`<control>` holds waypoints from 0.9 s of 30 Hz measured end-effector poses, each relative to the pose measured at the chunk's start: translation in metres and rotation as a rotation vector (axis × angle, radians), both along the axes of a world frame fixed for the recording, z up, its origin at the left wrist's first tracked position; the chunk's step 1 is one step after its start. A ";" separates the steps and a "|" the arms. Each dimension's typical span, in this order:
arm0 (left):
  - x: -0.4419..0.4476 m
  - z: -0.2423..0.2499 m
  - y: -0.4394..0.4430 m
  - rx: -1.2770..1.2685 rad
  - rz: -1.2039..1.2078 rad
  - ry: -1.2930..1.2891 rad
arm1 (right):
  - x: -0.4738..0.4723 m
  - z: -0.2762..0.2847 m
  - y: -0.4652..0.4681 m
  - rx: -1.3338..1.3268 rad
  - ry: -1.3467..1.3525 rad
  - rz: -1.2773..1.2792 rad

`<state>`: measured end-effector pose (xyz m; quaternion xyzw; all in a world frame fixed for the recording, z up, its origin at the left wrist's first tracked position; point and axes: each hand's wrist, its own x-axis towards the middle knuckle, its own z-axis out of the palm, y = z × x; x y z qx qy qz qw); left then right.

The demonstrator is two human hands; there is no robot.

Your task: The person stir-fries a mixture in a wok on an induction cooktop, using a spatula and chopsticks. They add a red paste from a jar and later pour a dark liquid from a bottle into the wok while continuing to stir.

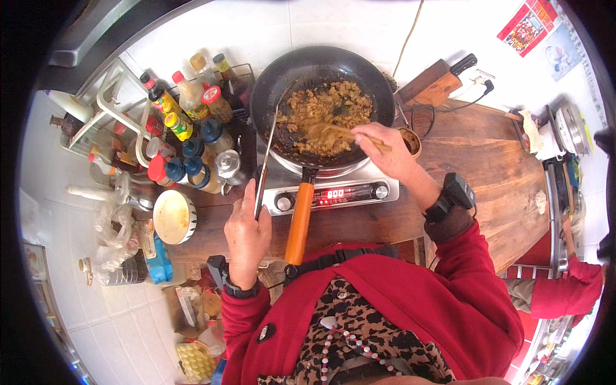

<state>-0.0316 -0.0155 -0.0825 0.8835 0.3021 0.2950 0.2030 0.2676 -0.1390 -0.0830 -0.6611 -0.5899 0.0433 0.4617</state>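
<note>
A dark wok [322, 62] with an orange wooden handle [299, 224] rests on an induction cooker [332, 193]. Browned, crumbled food [332, 108] lies in the wok. My right hand [385, 147] grips wooden chopsticks [337, 130], blurred at their far ends, which reach into the food. My left hand [248, 231], left of the wok handle, holds a long thin metal utensil [270, 144] with a dark handle; its far end is inside the wok near the left wall. The kind of utensil cannot be told.
Seasoning bottles [192, 96], jars and a metal pot [228, 163] crowd the left. A white bowl [173, 216] stands nearer. Behind my right hand are a small bowl [413, 143] of dark paste, a knife block [428, 84] and a cable. Another person's red sleeve [568, 288] shows at far right.
</note>
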 end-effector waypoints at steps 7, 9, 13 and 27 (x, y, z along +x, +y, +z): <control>-0.001 0.000 -0.002 0.001 0.005 0.033 | 0.012 0.008 -0.010 -0.042 -0.150 -0.019; 0.000 0.000 -0.002 0.014 0.009 0.035 | 0.028 0.014 -0.015 0.057 -0.119 -0.160; 0.002 -0.001 -0.002 0.017 0.000 0.033 | 0.031 0.024 -0.024 0.003 -0.178 -0.217; -0.004 0.003 -0.004 0.021 0.008 0.012 | 0.036 0.019 -0.015 -0.158 -0.101 -0.336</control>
